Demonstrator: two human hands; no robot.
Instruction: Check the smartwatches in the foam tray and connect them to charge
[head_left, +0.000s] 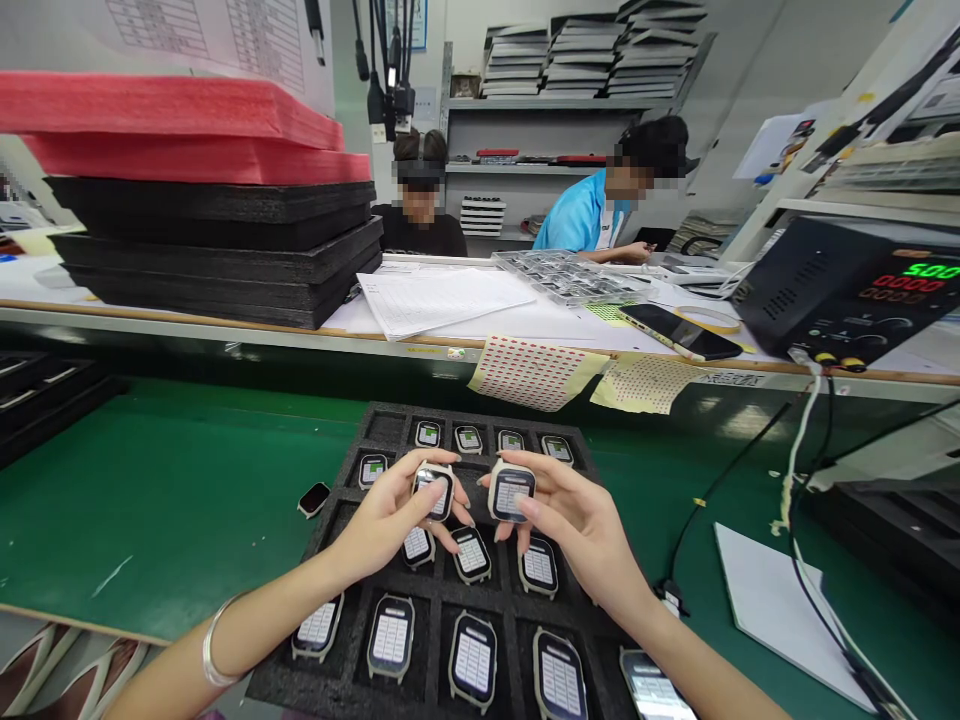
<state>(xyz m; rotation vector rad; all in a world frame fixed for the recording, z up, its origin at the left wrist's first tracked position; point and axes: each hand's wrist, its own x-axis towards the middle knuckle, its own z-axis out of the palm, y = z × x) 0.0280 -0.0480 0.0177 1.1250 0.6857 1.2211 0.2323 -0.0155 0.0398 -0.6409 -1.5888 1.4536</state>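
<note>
Our forearms come in over the near row of the tray (390, 425), a bracelet (214, 640) on the left wrist. Our left hand (390, 515) pinches the left watch (435, 490) between thumb and fingers, screen up, above the tray's middle rows. Our right hand (577, 525) pinches the right watch (511, 492) the same way, just beside the first; the two do not touch. Both screens show a white grid of text, too small to read, as do the watches seated in the pockets below. The far-left pocket sits bare.

Left of the tray, one dark watch (313, 498) lies loose on the mat (187, 480), which stretches wide and open to the left. On the right, a cable (720, 480) crosses the mat and a white sheet (772, 600) lies near the tray's corner.

Behind the tray runs the shelf edge, with sticker sheets (536, 372) hanging over it. On the shelf we see a printed form (442, 298), unreadable, a phone (679, 332), and a power supply (847, 290) whose green digits read 500; its red digits are blurred. Black foam (217, 250) stacks high at the left. Two people sit beyond.
</note>
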